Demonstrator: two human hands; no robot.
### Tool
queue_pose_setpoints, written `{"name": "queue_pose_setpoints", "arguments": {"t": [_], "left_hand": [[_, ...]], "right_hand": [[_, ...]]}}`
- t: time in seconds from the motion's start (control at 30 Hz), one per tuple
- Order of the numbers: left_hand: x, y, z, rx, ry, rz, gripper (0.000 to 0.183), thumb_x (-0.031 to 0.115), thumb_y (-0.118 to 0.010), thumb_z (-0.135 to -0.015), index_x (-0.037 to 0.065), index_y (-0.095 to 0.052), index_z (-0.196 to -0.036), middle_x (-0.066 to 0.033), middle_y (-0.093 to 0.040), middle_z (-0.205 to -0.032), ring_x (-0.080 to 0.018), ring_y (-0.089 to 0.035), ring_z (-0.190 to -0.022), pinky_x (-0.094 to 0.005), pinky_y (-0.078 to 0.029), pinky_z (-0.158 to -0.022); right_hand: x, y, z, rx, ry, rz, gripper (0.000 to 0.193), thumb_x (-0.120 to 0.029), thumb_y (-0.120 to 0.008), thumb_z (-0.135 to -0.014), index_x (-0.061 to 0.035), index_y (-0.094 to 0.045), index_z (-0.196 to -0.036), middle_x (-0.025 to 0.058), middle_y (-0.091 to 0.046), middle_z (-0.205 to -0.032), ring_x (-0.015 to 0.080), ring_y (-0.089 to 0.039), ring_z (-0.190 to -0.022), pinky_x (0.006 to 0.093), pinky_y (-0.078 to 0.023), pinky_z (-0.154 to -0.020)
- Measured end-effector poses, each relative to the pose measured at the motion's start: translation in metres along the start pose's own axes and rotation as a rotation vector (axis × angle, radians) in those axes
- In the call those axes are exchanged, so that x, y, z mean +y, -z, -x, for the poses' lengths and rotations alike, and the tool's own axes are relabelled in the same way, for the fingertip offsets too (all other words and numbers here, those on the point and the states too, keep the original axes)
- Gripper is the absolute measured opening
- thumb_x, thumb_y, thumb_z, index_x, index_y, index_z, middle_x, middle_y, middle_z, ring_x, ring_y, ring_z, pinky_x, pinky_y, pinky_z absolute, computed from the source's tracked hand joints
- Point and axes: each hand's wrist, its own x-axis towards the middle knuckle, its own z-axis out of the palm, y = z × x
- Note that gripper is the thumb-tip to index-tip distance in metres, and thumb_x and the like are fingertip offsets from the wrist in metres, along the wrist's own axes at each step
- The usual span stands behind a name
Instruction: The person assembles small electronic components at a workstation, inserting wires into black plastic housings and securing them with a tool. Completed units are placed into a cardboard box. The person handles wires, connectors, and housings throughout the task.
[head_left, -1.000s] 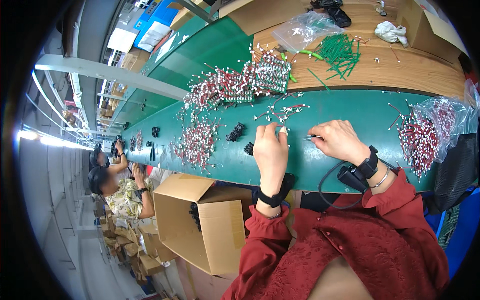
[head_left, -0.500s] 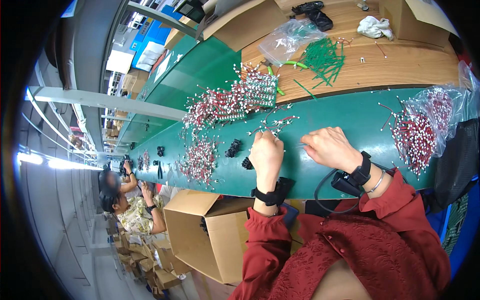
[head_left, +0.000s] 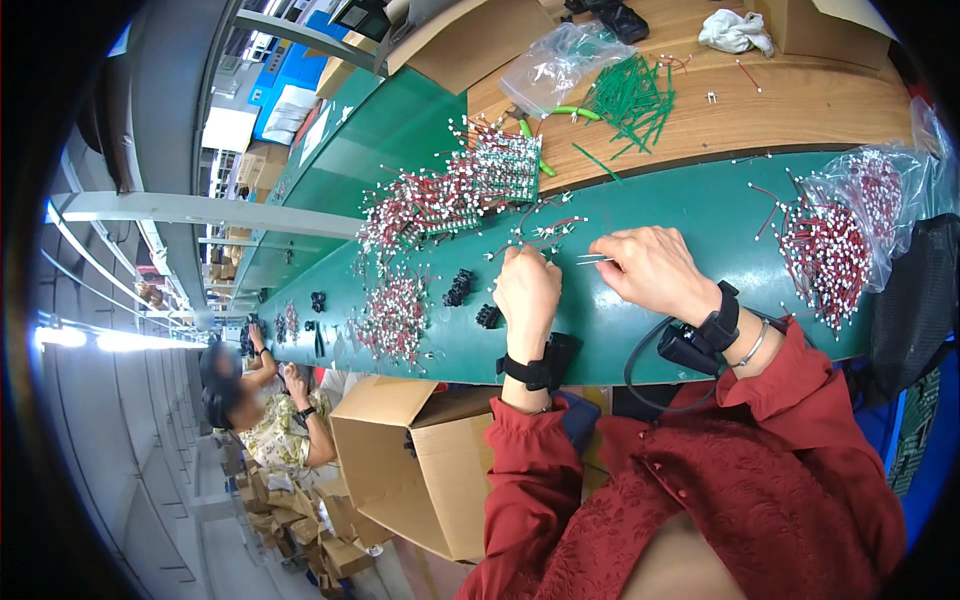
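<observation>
My right hand (head_left: 655, 270) is closed on thin metal tweezers (head_left: 590, 259), whose tips point left toward my other hand. Fingers curled, my left hand (head_left: 528, 288) is closed over the green work surface (head_left: 690, 200); whatever it pinches is hidden. Just beyond it lie a few loose red wires with white connectors (head_left: 556, 228). To its left sit small black parts (head_left: 459, 288) in clumps. Farther left is a loose pile of red-and-white wire leads (head_left: 397, 315), with a bank of green boards (head_left: 508, 170) bristling with similar leads behind.
At right, a clear bag (head_left: 905, 200) spills more wire leads (head_left: 828, 255). Beyond, green strips (head_left: 635, 100) and green-handled pliers (head_left: 540, 150) lie on and beside a wooden board (head_left: 780, 110). An open carton (head_left: 450, 480) stands below the near edge. A co-worker (head_left: 275, 425) sits far left.
The whole view has shifted slightly. Both hands stay close together in much the same pose, and the tweezers now show more clearly in my right hand.
</observation>
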Motion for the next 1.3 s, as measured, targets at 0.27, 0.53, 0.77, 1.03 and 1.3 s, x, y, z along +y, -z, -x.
{"name": "queue_pose_setpoints", "arguments": {"t": [0.27, 0.53, 0.77, 1.03, 1.3], "left_hand": [[0.018, 0.026, 0.022, 0.088, -0.163, 0.150, 0.011, 0.010, -0.065, -0.071, 0.003, -0.059, -0.077, -0.0127, -0.057, -0.082, -0.0337, -0.060, -0.068, -0.0432, -0.049, -0.059], [0.026, 0.027, 0.031, 0.116, -0.281, 0.531, 0.010, 0.000, -0.068, -0.067, 0.000, -0.061, -0.075, -0.0052, -0.055, -0.071, -0.0127, -0.050, -0.055, -0.0259, -0.041, -0.052], [0.007, 0.021, 0.039, -0.286, 0.128, 1.589, 0.029, 0.010, -0.064, -0.083, -0.004, -0.056, -0.108, -0.0139, -0.061, -0.099, -0.0189, -0.058, -0.083, -0.0255, -0.046, -0.077], [0.005, 0.008, 0.050, -0.534, 0.129, 2.135, 0.058, -0.006, -0.051, -0.081, -0.005, -0.033, -0.136, -0.0226, -0.047, -0.129, -0.0312, -0.045, -0.124, -0.0378, -0.036, -0.107], [-0.001, -0.017, 0.058, -0.569, 0.171, 2.270, 0.039, 0.010, -0.061, -0.088, -0.003, -0.046, -0.121, -0.0240, -0.053, -0.122, -0.0314, -0.058, -0.107, -0.0333, -0.051, -0.091]], "right_hand": [[-0.005, 0.007, -0.004, 0.153, -0.028, -0.283, 0.017, -0.012, -0.068, -0.070, -0.0107, -0.068, -0.087, 0.0034, -0.062, -0.076, 0.0249, -0.062, -0.065, 0.0370, -0.048, -0.056], [0.003, 0.000, -0.002, 0.203, 0.199, -0.110, 0.016, -0.010, -0.069, -0.068, -0.0106, -0.068, -0.083, 0.0023, -0.061, -0.077, 0.0226, -0.061, -0.064, 0.0351, -0.045, -0.053], [0.004, 0.004, -0.004, 0.212, 0.114, -0.149, 0.011, -0.008, -0.065, -0.071, -0.0069, -0.064, -0.081, 0.0051, -0.061, -0.076, 0.0237, -0.062, -0.065, 0.0358, -0.047, -0.055], [0.006, -0.001, -0.013, -0.032, -0.282, -1.200, 0.010, -0.012, -0.061, -0.083, -0.0026, -0.061, -0.087, -0.0010, -0.061, -0.076, 0.0068, -0.056, -0.067, 0.0229, -0.043, -0.061], [0.004, 0.004, -0.009, -0.238, -0.444, -1.439, 0.011, -0.014, -0.062, -0.085, -0.0052, -0.059, -0.091, -0.0024, -0.057, -0.076, -0.0014, -0.040, -0.056, 0.0144, -0.026, -0.047]]}}
